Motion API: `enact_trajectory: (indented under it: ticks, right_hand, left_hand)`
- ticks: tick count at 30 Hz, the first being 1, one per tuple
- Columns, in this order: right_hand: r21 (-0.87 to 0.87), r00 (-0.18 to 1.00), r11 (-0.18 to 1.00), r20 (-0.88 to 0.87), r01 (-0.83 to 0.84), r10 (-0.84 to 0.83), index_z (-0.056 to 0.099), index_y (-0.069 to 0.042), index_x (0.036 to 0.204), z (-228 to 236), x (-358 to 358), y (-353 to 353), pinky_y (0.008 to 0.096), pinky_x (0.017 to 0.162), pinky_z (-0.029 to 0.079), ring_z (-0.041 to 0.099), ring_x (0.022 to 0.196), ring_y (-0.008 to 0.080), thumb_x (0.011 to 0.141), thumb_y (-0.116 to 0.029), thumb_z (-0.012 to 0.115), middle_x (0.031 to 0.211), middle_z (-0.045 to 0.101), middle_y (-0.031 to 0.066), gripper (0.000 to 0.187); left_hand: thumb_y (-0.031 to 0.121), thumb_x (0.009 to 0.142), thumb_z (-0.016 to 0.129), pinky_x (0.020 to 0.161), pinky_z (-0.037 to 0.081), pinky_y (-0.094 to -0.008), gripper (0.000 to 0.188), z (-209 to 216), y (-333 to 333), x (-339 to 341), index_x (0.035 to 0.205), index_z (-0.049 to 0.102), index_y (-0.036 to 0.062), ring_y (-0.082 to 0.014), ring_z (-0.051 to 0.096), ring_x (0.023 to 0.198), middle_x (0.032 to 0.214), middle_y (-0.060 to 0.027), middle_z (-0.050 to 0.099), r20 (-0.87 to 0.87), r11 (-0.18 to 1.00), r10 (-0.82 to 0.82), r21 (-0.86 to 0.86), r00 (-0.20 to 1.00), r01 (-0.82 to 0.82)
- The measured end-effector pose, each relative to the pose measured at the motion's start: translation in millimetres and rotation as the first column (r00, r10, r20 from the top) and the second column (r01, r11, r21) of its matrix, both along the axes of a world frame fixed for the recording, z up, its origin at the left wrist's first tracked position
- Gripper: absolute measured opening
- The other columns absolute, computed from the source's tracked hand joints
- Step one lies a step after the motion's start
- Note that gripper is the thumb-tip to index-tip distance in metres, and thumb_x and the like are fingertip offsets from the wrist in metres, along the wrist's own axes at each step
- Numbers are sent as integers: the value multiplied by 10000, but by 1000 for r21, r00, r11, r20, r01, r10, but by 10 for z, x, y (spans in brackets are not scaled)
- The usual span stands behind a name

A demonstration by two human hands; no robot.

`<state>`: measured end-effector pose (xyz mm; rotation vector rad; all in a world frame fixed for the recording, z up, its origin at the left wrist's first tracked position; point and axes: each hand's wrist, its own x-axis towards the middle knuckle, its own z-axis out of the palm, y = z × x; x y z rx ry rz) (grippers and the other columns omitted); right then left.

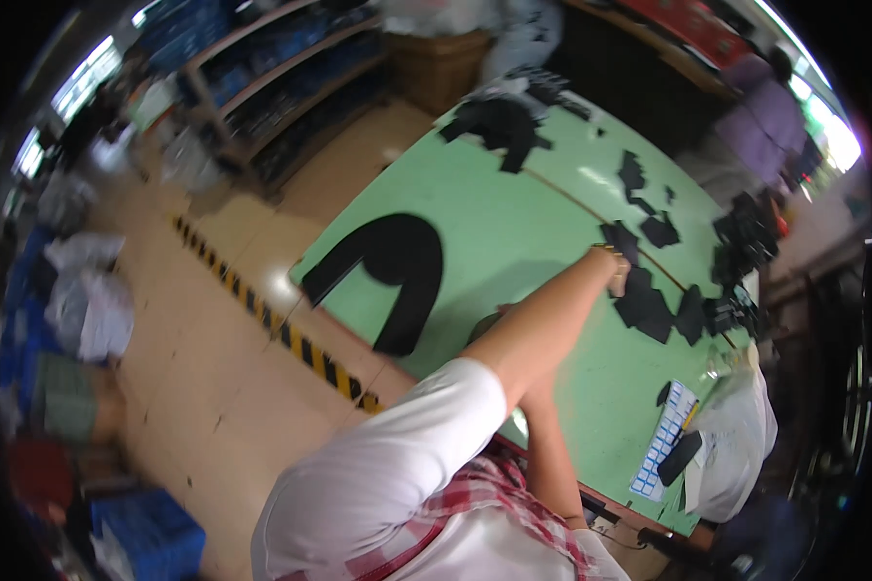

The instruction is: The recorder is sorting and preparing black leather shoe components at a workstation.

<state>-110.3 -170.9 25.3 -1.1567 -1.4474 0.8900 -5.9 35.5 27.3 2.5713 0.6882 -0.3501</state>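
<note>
My left arm, in a white sleeve, stretches across the green table (513, 213) toward its right side. My left hand (610, 266) is over black flat cut pieces (644, 308), close to another black piece (620, 237); its fingers are blurred, so I cannot tell whether it grips one. My right forearm (552, 455) comes up from the lower edge and passes beneath the left arm, which hides most of the right hand. A large black U-shaped piece (412, 261) lies flat on the left part of the table.
More black pieces (499, 126) lie at the far end, and a dark pile (746, 232) sits along the right edge. A blue-and-white label sheet (664, 441) lies beside a white plastic bag (731, 436). Yellow-black floor tape (271, 315) runs left of the table. A person (761, 116) stands far right.
</note>
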Motion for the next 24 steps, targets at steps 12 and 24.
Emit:
enact_trajectory:
  ticks: [12, 24]
  right_hand:
    - [82, 856, 997, 514, 7, -49, 589, -46, 950, 98, -158, -41, 417, 844, 412, 525, 970, 353, 711, -252, 594, 985, 591, 171, 316]
    - [236, 840, 972, 530, -14, -117, 576, -20, 973, -72, -188, 56, 427, 880, 393, 511, 998, 357, 726, -249, 574, 1026, 581, 179, 338]
  left_hand:
    - [461, 762, 583, 983, 348, -380, 605, -5, 3, -441, 1254, 462, 129, -259, 422, 1193, 1308, -111, 430, -96, 983, 74, -158, 993, -89]
    - [440, 782, 572, 964, 373, -395, 563, -84, 69, -496, 1238, 476, 124, -255, 445, 1177, 1297, -86, 452, -72, 988, 105, -102, 992, -112]
